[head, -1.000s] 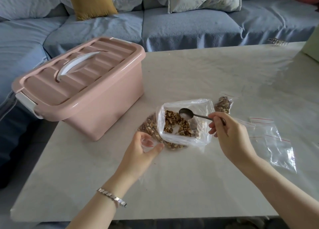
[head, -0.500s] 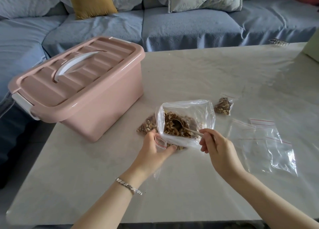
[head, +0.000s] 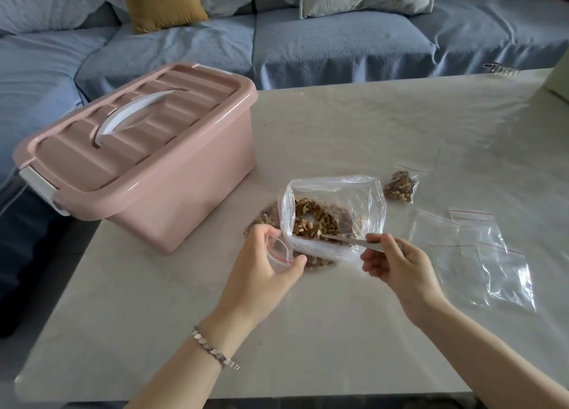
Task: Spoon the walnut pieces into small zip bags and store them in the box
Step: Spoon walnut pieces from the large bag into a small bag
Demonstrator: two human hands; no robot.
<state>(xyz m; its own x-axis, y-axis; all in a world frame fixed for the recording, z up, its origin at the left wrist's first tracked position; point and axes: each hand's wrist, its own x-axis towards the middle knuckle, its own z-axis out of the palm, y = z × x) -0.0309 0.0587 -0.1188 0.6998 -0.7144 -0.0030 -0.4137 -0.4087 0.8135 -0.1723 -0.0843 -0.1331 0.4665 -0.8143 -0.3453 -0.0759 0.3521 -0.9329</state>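
A large clear plastic bag of walnut pieces stands open mid-table. My right hand pinches a metal spoon whose bowl reaches into the walnuts. My left hand holds a small empty zip bag with a red seal line open, just left of the big bag's mouth. A filled small zip bag lies to the right behind the big bag. The pink box with a white handle sits shut at the left.
Several empty small zip bags lie flat on the table to the right of my right hand. The pale table stands in front of a blue sofa with cushions. A pale object's corner sits at the far right edge.
The spoon went down from above the big bag into the walnuts. My right hand moved toward me and lower. My left hand brought the small zip bag closer to the big bag's mouth.
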